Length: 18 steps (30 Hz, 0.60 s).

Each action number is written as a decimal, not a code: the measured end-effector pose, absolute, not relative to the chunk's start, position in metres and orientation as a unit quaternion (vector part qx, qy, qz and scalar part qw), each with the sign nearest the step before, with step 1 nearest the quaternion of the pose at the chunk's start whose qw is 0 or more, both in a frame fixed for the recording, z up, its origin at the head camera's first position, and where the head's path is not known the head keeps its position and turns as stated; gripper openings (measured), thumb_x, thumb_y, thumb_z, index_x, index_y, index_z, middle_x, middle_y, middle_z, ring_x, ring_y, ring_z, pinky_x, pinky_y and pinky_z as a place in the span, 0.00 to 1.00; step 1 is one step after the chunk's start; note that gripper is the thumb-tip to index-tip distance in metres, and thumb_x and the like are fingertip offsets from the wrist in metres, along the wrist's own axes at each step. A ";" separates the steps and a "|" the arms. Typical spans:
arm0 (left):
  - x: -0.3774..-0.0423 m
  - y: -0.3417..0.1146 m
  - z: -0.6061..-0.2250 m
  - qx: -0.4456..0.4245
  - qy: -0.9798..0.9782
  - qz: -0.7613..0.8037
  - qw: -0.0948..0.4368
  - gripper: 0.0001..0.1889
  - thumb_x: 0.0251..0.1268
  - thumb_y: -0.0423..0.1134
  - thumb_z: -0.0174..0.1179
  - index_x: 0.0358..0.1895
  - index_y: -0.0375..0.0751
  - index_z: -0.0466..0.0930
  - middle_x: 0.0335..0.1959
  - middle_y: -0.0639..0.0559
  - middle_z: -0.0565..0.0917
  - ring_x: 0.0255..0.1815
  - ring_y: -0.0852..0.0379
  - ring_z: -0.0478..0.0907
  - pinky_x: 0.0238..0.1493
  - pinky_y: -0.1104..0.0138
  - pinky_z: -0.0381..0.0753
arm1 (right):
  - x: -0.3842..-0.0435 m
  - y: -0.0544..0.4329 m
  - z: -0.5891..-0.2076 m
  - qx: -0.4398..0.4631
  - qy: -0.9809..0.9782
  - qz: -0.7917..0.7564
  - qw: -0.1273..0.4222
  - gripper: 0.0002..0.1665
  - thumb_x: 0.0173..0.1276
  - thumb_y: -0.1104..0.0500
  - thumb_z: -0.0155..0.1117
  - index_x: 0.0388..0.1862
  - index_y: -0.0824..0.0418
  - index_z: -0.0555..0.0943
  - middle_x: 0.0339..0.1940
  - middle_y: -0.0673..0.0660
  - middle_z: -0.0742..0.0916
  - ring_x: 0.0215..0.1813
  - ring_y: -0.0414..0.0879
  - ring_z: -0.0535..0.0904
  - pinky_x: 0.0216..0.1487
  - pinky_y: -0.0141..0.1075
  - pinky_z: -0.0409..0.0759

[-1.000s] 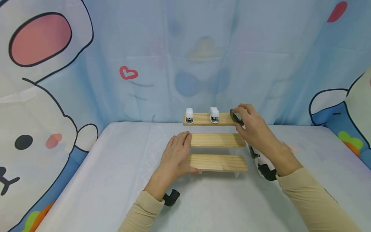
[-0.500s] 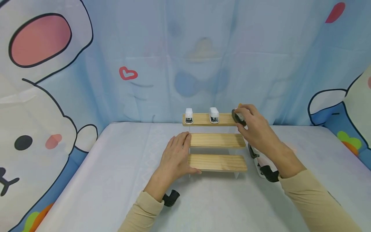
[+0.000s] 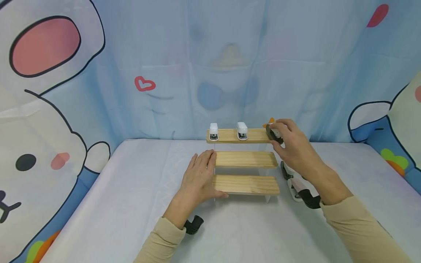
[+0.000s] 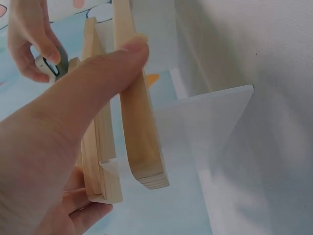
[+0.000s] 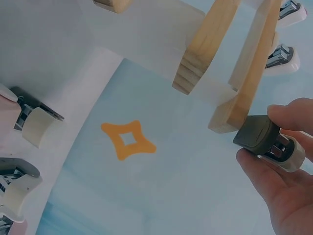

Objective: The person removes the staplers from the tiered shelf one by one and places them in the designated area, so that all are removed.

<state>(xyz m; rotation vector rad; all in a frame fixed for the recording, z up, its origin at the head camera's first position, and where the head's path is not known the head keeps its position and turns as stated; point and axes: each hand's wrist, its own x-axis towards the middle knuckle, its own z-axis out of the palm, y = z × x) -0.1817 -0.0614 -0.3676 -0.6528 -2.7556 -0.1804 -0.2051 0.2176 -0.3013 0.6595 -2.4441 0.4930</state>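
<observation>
A three-tier display rack (image 3: 246, 184) with wooden shelves and clear side panels stands on the table. My left hand (image 3: 197, 177) grips its left end. The thumb (image 4: 105, 71) presses on the lowest shelf, while the fingers reach behind the middle shelf. At the right end of the top shelf (image 3: 227, 136), my right hand (image 3: 297, 149) pinches a small stapler (image 5: 259, 134), dark grey and off-white, between thumb and fingers. In the right wrist view the stapler's dark side is right at the shelf's end. Two white staplers, one at left (image 3: 213, 132) and one mid-shelf (image 3: 242, 130), stand on that shelf.
More staplers lie on the white-covered table right of the rack, partly hidden by the right forearm: a dark and white one (image 3: 287, 171) and a white one (image 3: 294, 191). A blue cartoon curtain (image 3: 171, 73) hangs close behind the table. Black straps (image 3: 194, 224) circle both wrists.
My right hand has shifted slightly right with the stapler, to the end of the top shelf. The left hand keeps its hold on the rack.
</observation>
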 end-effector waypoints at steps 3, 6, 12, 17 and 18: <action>-0.181 -0.061 -0.368 -0.225 -0.960 -0.062 0.151 0.67 0.35 0.74 0.72 0.77 0.36 0.56 0.76 0.45 0.63 0.78 0.50 0.59 0.81 0.52 0.54 | -0.204 0.218 -0.301 0.243 -0.910 0.180 0.284 0.24 0.61 0.74 0.66 0.57 0.71 0.74 0.61 0.71 0.74 0.52 0.66 0.78 0.43 0.56 0.82; -0.181 -0.061 -0.368 -0.227 -0.959 -0.064 0.157 0.67 0.36 0.74 0.71 0.76 0.35 0.56 0.76 0.45 0.63 0.78 0.50 0.59 0.80 0.52 0.55 | -0.203 0.219 -0.301 0.238 -0.911 0.174 0.288 0.25 0.61 0.74 0.67 0.57 0.71 0.74 0.61 0.71 0.74 0.50 0.66 0.79 0.42 0.56 0.83; -0.180 -0.062 -0.368 -0.228 -0.958 -0.070 0.157 0.66 0.36 0.74 0.72 0.76 0.35 0.57 0.76 0.44 0.63 0.78 0.49 0.59 0.80 0.52 0.55 | -0.200 0.223 -0.301 0.231 -0.913 0.173 0.290 0.24 0.61 0.73 0.67 0.57 0.71 0.74 0.62 0.71 0.74 0.49 0.65 0.80 0.40 0.56 0.83; -0.180 -0.061 -0.368 -0.227 -0.959 -0.072 0.151 0.66 0.37 0.74 0.71 0.77 0.35 0.56 0.76 0.45 0.63 0.78 0.49 0.59 0.81 0.52 0.55 | -0.197 0.227 -0.301 0.233 -0.910 0.178 0.293 0.25 0.61 0.74 0.67 0.57 0.72 0.74 0.62 0.71 0.74 0.50 0.65 0.79 0.40 0.56 0.82; -0.180 -0.062 -0.368 -0.227 -0.959 -0.072 0.151 0.66 0.37 0.74 0.71 0.77 0.35 0.56 0.76 0.45 0.63 0.78 0.49 0.59 0.81 0.52 0.55 | -0.197 0.227 -0.301 0.233 -0.910 0.179 0.294 0.25 0.61 0.74 0.67 0.57 0.72 0.74 0.62 0.71 0.74 0.50 0.65 0.79 0.41 0.56 0.82</action>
